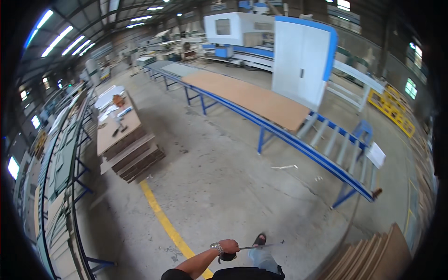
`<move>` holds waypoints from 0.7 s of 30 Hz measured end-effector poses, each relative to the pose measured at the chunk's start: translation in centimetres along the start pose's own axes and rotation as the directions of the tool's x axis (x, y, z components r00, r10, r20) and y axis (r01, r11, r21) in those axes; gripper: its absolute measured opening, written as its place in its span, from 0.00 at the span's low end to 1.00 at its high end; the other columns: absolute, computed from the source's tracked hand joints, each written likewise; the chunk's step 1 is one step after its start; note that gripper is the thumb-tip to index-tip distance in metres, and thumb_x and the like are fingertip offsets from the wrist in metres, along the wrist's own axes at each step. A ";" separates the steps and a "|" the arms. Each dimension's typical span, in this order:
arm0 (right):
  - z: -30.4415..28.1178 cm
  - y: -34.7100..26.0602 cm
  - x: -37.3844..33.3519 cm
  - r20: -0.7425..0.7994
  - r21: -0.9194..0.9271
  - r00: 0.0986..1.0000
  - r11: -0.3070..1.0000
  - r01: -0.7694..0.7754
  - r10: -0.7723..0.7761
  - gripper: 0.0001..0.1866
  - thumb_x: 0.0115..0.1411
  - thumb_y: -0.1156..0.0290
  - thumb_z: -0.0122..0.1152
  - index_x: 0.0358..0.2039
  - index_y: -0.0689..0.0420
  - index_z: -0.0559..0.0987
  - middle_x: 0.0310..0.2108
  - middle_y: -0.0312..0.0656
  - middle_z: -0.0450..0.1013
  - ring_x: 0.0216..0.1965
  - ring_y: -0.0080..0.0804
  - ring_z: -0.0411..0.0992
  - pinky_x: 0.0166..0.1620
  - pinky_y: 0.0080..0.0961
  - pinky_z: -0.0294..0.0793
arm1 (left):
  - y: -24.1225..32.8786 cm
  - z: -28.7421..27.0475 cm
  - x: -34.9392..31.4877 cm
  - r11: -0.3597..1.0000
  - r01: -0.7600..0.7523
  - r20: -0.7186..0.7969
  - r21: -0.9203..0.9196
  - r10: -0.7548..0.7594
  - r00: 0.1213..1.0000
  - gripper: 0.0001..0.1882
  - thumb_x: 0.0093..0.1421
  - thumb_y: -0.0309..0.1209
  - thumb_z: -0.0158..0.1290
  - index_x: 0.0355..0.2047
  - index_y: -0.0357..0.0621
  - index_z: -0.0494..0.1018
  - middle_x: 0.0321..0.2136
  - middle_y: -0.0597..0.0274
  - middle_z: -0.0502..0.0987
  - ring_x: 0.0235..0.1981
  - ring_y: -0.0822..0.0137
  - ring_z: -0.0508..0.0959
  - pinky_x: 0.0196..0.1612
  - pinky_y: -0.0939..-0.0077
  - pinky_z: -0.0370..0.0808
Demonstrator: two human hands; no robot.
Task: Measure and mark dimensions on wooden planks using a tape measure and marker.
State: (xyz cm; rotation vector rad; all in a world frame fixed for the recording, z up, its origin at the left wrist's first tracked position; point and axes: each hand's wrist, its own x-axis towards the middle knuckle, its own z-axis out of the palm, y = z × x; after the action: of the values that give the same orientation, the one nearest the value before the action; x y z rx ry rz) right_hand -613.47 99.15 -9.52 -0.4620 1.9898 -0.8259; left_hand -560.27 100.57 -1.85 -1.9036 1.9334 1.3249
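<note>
Tape measure, dark case, thin blade extended

Dark tool partly hidden by left hand, leaning boards cut off below

Legible text: none.
White sheet, at end of blue roller conveyor: any print too small to read.
Papers, on board stack: any print unreadable.
Blue-edged white cabinet: lettering, none legible.
Thin strip, in left hand: any markings too fine to tell.
</note>
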 end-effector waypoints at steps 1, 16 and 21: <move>3.2 -1.7 1.8 0.016 -0.021 1.000 1.000 0.015 -0.014 0.05 0.57 0.70 0.53 0.32 0.56 0.68 0.20 0.46 0.70 0.17 0.41 0.70 0.18 0.37 0.69 | -0.4 -2.9 -0.8 0.993 0.039 0.002 -0.116 -0.039 0.999 0.23 0.58 0.50 0.49 0.45 0.49 0.79 0.45 0.51 0.79 0.49 0.50 0.77 0.51 0.60 0.73; 68.1 -38.8 12.9 0.598 -0.316 0.665 0.630 0.709 -0.448 0.12 0.47 0.70 0.60 0.34 0.60 0.78 0.28 0.48 0.77 0.29 0.43 0.76 0.34 0.35 0.75 | -24.7 -10.7 2.0 0.338 0.485 0.001 -0.806 -0.820 0.572 0.25 0.60 0.50 0.46 0.37 0.40 0.80 0.34 0.49 0.81 0.38 0.55 0.80 0.45 0.64 0.74; 89.1 -51.0 0.6 0.810 -0.136 0.477 0.682 0.718 -0.341 0.16 0.51 0.74 0.65 0.41 0.56 0.77 0.29 0.42 0.76 0.25 0.31 0.77 0.25 0.25 0.75 | -25.2 -18.7 6.7 0.120 0.395 0.085 -0.911 -0.882 0.463 0.31 0.59 0.55 0.45 0.36 0.36 0.79 0.34 0.47 0.82 0.39 0.51 0.80 0.42 0.60 0.74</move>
State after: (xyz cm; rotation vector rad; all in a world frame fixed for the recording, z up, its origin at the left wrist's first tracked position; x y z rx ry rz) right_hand -537.76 29.88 -6.56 -1.5503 1.1980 -0.3698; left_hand -531.14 88.10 -6.88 -3.2180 -0.1156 1.5947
